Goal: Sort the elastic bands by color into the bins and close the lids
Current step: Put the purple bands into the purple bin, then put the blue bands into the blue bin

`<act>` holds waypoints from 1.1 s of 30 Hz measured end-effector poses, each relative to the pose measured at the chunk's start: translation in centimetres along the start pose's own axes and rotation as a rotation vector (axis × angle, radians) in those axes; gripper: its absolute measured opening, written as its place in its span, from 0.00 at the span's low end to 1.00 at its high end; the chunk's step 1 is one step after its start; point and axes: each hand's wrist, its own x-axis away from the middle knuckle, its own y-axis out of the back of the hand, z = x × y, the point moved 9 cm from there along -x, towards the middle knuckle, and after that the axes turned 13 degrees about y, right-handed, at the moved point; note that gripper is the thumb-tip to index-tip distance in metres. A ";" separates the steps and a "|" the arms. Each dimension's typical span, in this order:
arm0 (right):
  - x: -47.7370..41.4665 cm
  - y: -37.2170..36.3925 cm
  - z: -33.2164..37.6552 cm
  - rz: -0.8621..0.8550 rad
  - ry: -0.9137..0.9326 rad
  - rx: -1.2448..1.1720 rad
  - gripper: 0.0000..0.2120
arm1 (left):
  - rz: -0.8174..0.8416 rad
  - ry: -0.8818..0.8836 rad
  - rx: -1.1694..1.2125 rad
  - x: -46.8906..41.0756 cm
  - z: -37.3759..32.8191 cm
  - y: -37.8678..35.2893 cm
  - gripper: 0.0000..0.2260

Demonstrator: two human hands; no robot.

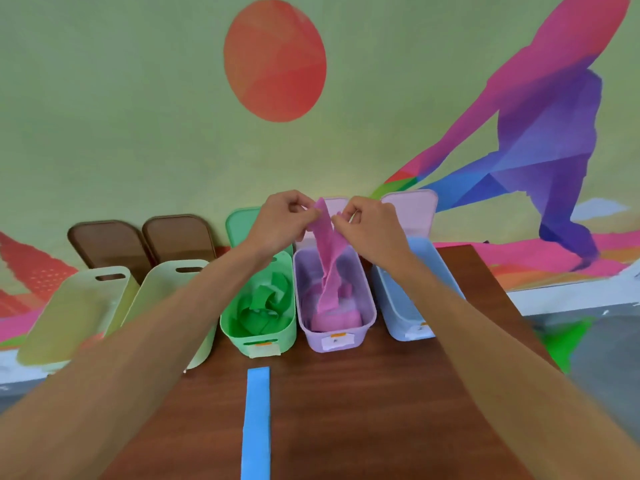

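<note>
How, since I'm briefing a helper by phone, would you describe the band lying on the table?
Find the wooden table against the painted wall. In front of the green bin, a blue band lies flat on the wood. It alone lies outside a bin; the pink band is held above the lilac bin.

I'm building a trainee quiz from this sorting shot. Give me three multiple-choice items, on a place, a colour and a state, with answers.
1. Where does the blue band lie? A in the green bin; B on the table, in front of the bins; C on the floor.
2. What colour is the held band? A pink; B green; C yellow.
3. How are the bins? A lids closed; B stacked; C open, lids off.
Answers: B, it lies flat on the wood; A, left hand and right hand pinch it, pink, over the purple bin; C, the lids lean against the wall.
</note>
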 end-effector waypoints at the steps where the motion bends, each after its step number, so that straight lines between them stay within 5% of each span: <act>1: 0.0 -0.6 -0.9 0.029 -0.002 -0.009 0.10 | -0.010 0.019 -0.015 -0.4 0.6 -0.5 0.03; 12: 4.2 -8.1 -10.8 0.445 -0.172 -0.055 0.05 | 0.134 0.367 -0.213 -2.2 11.8 -7.7 0.11; 19: 7.0 -10.1 -13.2 0.604 -0.164 0.024 0.11 | 0.151 0.377 -0.449 -1.6 15.6 -7.9 0.07; 25: 7.8 -14.1 -10.6 0.709 -0.063 0.012 0.13 | 0.134 0.352 -0.629 0.1 19.3 -5.4 0.10; 33: 11.4 -21.4 -3.7 0.948 0.059 -0.095 0.08 | 0.235 0.453 -0.554 4.1 28.4 -1.0 0.07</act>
